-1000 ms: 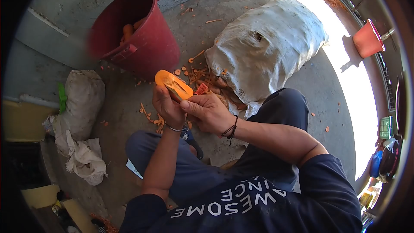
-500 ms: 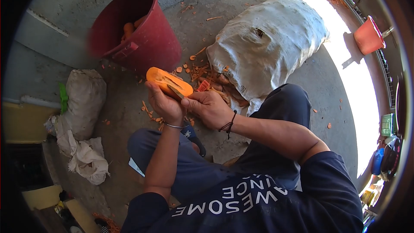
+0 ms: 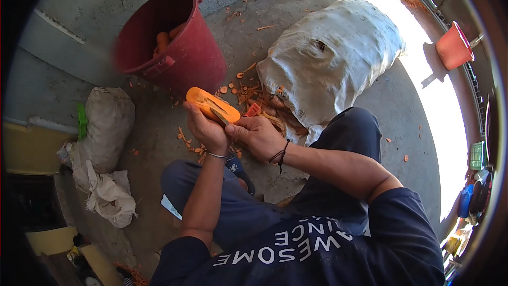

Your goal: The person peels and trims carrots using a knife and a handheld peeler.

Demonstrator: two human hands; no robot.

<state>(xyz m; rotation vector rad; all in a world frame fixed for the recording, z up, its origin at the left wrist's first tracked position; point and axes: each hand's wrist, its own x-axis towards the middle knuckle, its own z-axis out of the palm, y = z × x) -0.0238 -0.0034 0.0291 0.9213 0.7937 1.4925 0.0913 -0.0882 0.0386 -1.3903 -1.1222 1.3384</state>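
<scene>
A thick orange carrot [image 3: 201,98] with a long hollowed split in its upper face lies in my left hand [image 3: 209,133], whose fingers wrap it from below. My right hand [image 3: 260,136] is closed on a small knife [image 3: 218,116]; its handle is hidden inside my fingers. The narrow blade points up and left, against the split side of the carrot. Both hands meet above my bent legs, close to the red bucket.
Carrots sit in a dark red bucket [image 3: 177,55] by the wall. A large white sack [image 3: 338,58] lies right of it, with carrots and scraps at its mouth. A smaller sack [image 3: 108,127] stands left. A red pail [image 3: 454,47] is at far right.
The whole view has shifted slightly right and down. My hands keep nearly the same hold on the carrot and knife, with the carrot tilted slightly differently.
</scene>
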